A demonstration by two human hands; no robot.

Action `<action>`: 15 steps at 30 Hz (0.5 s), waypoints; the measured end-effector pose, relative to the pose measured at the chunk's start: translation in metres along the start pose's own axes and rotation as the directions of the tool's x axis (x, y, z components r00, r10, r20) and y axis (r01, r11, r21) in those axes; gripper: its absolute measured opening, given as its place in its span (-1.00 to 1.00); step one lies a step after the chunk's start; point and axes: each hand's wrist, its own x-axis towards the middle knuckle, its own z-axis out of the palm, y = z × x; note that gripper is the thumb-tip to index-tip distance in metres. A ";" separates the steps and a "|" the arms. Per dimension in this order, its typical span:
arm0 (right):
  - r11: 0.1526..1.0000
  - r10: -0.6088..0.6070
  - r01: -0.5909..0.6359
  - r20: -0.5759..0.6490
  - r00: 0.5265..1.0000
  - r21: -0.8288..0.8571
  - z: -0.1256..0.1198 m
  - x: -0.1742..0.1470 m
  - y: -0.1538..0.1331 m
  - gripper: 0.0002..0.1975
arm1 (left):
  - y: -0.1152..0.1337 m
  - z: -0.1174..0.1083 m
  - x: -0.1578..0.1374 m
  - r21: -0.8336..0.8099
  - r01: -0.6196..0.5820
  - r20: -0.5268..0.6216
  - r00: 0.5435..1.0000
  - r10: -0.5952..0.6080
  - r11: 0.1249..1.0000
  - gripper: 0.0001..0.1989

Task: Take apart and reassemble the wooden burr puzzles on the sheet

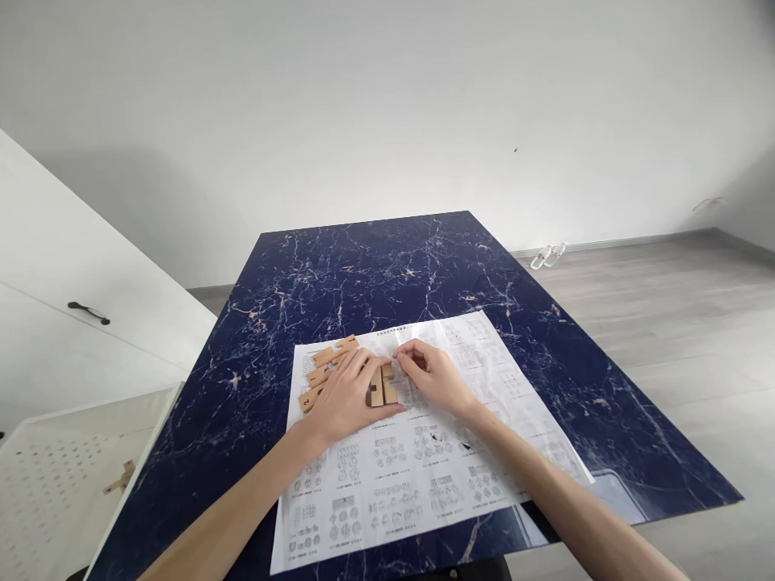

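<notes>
On a printed sheet (393, 476) lies a small group of notched wooden puzzle pieces (383, 389), fitted against each other. My left hand (348, 395) grips this group, with the thumb along its near side and the fingers at its far side. Close to its upper right corner is my right hand (433, 375), with thumb and index finger pinched together. Whether something small is between those fingertips I cannot make out. More notched wooden pieces (327, 355), some with numbers on them, lie beyond and left of my left hand, which partly covers them.
The sheet with rows of small diagrams lies on a dark blue marble-patterned table (363, 274). At the left are a white cabinet with a black handle (89, 312) and a perforated white surface (48, 492) with a wooden piece (121, 478). White loop-shaped objects (548, 256) are beyond the table's right edge.
</notes>
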 end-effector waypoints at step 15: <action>0.995 -0.032 0.035 0.034 0.999 -0.097 0.003 -0.004 -0.005 -0.83 | -0.017 -0.011 -0.022 0.143 -0.052 -0.056 0.997 0.061 0.988 -0.12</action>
